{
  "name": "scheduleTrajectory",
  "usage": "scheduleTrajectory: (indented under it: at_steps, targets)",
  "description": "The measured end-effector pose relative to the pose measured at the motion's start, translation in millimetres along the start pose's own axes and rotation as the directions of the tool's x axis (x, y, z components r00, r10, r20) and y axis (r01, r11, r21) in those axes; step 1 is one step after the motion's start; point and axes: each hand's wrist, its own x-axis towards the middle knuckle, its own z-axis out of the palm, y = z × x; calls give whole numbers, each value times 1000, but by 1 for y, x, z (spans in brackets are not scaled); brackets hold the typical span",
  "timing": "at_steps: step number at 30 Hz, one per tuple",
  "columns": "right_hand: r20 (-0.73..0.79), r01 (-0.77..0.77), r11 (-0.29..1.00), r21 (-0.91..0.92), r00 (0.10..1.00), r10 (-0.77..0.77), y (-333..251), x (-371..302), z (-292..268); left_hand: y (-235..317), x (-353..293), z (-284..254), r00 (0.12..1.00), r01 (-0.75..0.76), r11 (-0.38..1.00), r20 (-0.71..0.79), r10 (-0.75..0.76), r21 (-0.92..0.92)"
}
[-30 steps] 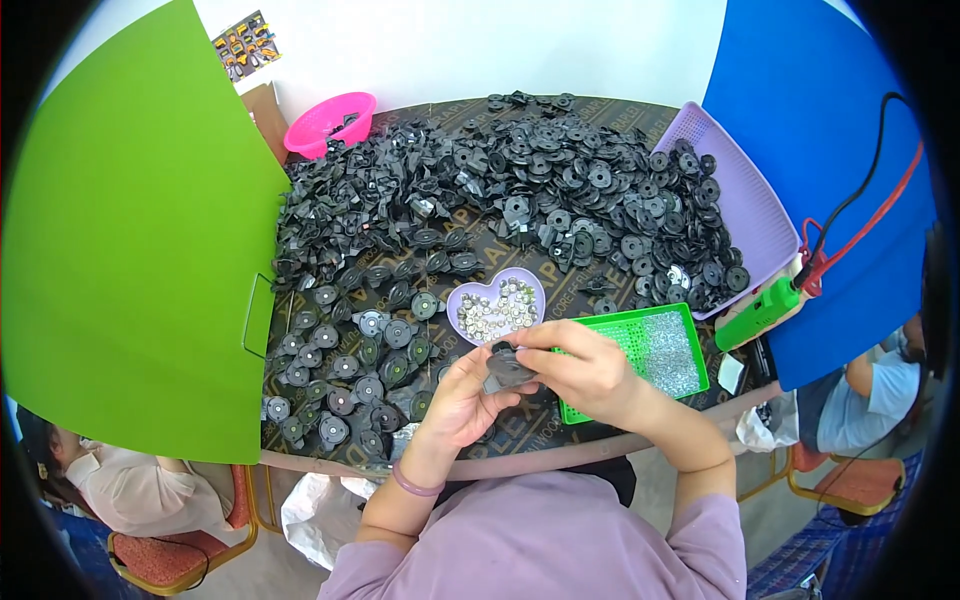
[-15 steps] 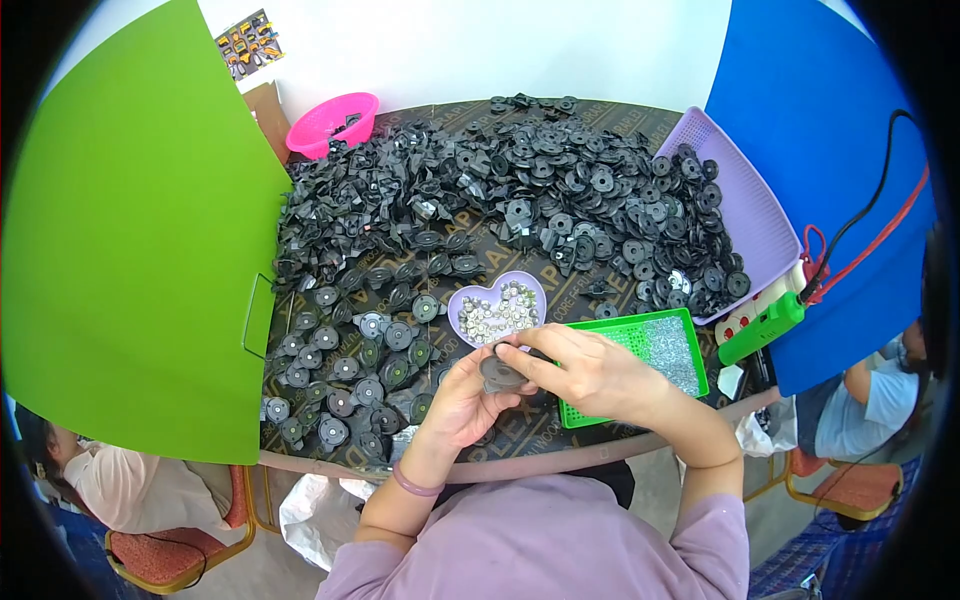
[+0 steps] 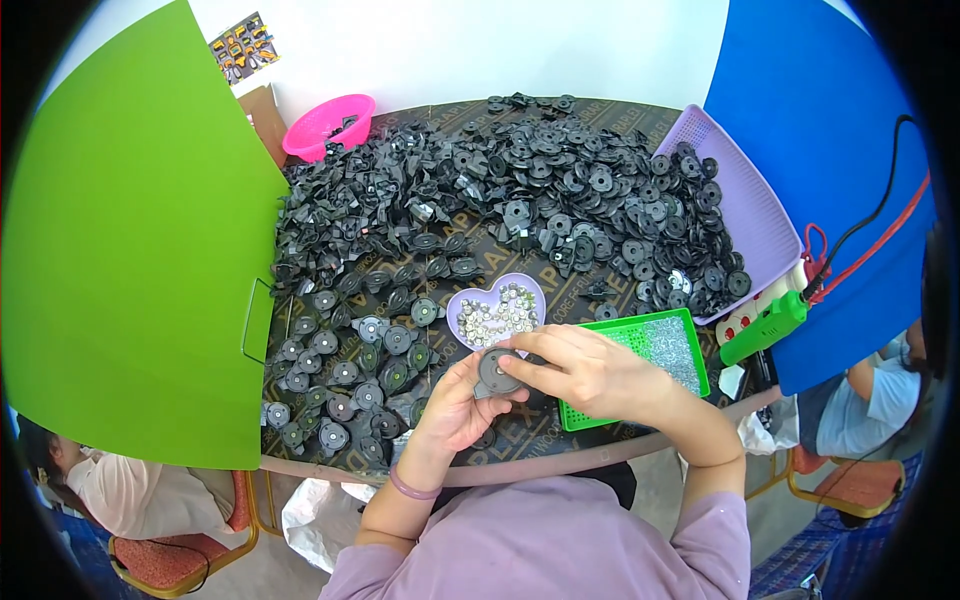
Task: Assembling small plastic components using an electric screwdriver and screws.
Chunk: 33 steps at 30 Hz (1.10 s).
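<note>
Your left hand (image 3: 452, 405) is closed around a grey round part (image 3: 492, 376), holding it by the edge with its flat face turned up toward you. Your right hand (image 3: 598, 375) comes in from the other side, thumb and fingertips bent onto the part's upper right, near its middle; whether they also pinch something small, I cannot tell. The part is held clear of the surface (image 3: 563, 292), just on your side of the heart-shaped dish (image 3: 543, 303).

For good work at this step, keep the left grip on the rim, so the face stays free and level. Let the left hand bear the load while the right fingertips press straight down; a slanted push could tip a small piece out of its seat. It also seems wise to lift the right fingertips enough to check the centre, since they partly cover it.

Staying above the surface near the dish makes sense: a dropped metal piece (image 3: 515, 310) would have less far to roll. Keep your right forearm clear of the green tray (image 3: 622, 333), which lies right beside it, with silvery bits (image 3: 672, 350) at its far end. Further out, round parts (image 3: 344, 373) lie loosely spread on the left, apart from the big dark heap (image 3: 560, 180) behind; keeping them separate should help avoid mix-ups.
</note>
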Motion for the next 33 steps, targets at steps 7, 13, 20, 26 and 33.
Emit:
scheduleTrajectory:
  at_steps: [7,13,20,26,33]
  targets:
    - [-148,-98,986,-137,986,77,-18,0,13,-7,3,-1,992,-66,988,-98,80,142]
    - [-271,-86,988,-127,961,49,-21,-5,26,-11,2,-4,990,-139,984,16,138,111]
    - [-335,-32,999,-19,942,24,-23,-11,28,-11,-2,-4,981,-191,967,9,192,170]
    - [-252,7,966,-260,965,-75,-29,-2,15,-15,-3,-7,981,-188,970,-13,192,153]
    - [-179,111,960,-259,971,-160,-22,-1,19,-17,-5,-9,985,-166,973,-11,170,160]
